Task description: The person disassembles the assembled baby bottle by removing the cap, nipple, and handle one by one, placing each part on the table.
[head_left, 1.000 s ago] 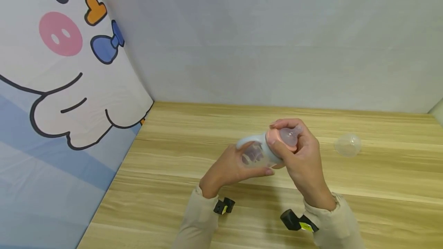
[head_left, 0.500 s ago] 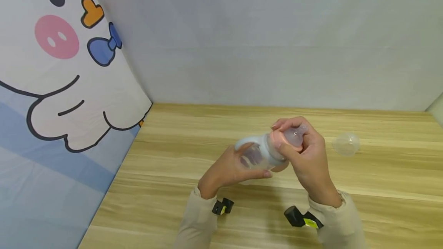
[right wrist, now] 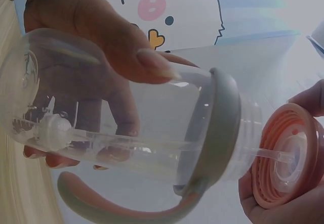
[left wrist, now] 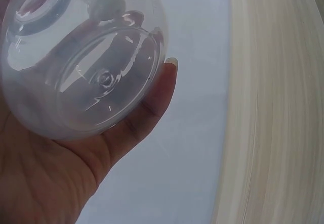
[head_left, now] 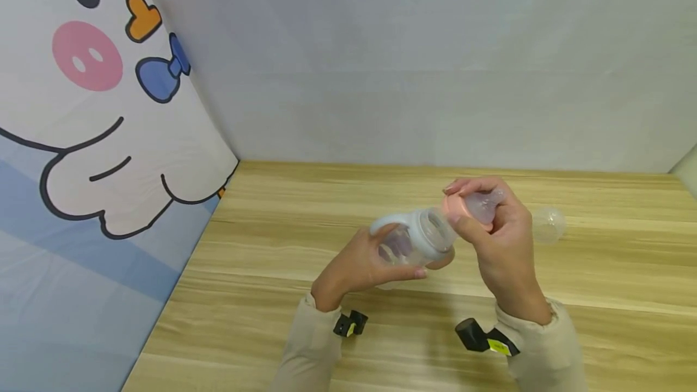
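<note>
The left hand (head_left: 362,262) curls round the clear bottle (head_left: 425,238), tilted above the table (head_left: 245,295); the right hand (head_left: 503,238) pinches the pink lid (head_left: 460,205) just beside it. The straw (right wrist: 271,154) reaches into the bottle, so best move the lid slowly and straight.

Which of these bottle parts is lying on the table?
The clear domed cover, rightmost in the head view; the bottle and pink-ringed nipple top are held.

No legible txt: marks (right wrist: 26,122) on bottle (right wrist: 162,107) & yellow label (head_left: 499,347) on R-wrist cam (head_left: 471,334) too small.
</note>
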The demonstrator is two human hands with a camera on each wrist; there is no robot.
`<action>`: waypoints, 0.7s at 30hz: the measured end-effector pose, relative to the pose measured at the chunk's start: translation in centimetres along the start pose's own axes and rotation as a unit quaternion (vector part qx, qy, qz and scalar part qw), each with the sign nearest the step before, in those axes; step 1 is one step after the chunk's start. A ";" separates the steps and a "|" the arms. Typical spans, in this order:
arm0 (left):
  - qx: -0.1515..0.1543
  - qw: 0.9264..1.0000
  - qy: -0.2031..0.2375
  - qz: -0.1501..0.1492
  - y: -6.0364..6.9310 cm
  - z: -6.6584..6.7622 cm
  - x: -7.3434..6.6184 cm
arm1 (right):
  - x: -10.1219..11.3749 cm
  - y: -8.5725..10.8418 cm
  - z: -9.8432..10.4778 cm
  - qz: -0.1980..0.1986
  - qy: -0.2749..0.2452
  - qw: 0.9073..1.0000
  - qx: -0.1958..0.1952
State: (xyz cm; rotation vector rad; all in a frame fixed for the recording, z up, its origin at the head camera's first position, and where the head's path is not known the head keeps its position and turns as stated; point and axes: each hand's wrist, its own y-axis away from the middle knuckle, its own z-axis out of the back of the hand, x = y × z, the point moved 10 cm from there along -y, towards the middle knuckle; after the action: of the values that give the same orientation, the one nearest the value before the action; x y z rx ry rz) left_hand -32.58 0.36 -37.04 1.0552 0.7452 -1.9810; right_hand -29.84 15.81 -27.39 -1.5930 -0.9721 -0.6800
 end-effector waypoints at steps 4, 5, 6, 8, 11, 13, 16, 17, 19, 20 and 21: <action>0.000 1.000 0.004 0.001 0.0 0.0 0.0 | 0.2 0.0 0.4 -0.003 -0.008 1.000 -0.012; 0.001 1.000 0.005 0.000 0.0 0.0 0.0 | 0.3 0.0 0.5 -0.002 -0.009 1.000 -0.015; 0.001 1.000 0.005 0.000 0.0 0.0 0.0 | 0.4 0.0 0.6 -0.001 -0.011 1.000 -0.018; 0.001 1.000 0.005 0.000 0.0 0.0 0.0 | 0.6 0.0 0.8 -0.002 -0.014 1.000 -0.023; 0.001 1.000 0.000 0.006 0.0 -0.1 0.2 | 0.8 -0.1 1.2 -0.004 -0.009 0.999 -0.037; 0.000 1.000 -0.002 0.015 0.0 -0.1 0.3 | 1.0 -0.2 1.4 -0.002 -0.012 0.999 -0.045; 0.000 1.000 -0.005 0.025 0.0 -0.1 0.5 | 1.4 -0.2 1.7 0.010 -0.027 0.998 -0.048; 0.001 1.000 -0.005 0.025 0.0 -0.1 0.6 | 1.5 -0.3 1.7 0.018 -0.036 0.998 -0.048; 0.003 0.999 -0.007 0.031 0.0 -0.1 0.7 | 1.7 -0.3 1.8 0.033 -0.051 0.997 -0.043; 0.004 0.999 -0.009 0.033 0.0 -0.2 0.7 | 1.8 -0.4 1.9 0.039 -0.055 0.997 -0.041; 0.005 0.999 -0.010 0.034 -0.1 -0.2 0.8 | 2.0 -0.4 2.0 0.046 -0.058 0.996 -0.040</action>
State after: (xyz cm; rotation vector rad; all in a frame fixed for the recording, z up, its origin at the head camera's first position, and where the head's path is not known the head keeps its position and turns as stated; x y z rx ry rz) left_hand -32.81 0.32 -37.80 1.0515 0.6807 -1.9370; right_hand -29.34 18.24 -26.02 -1.7532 -0.9601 -0.5751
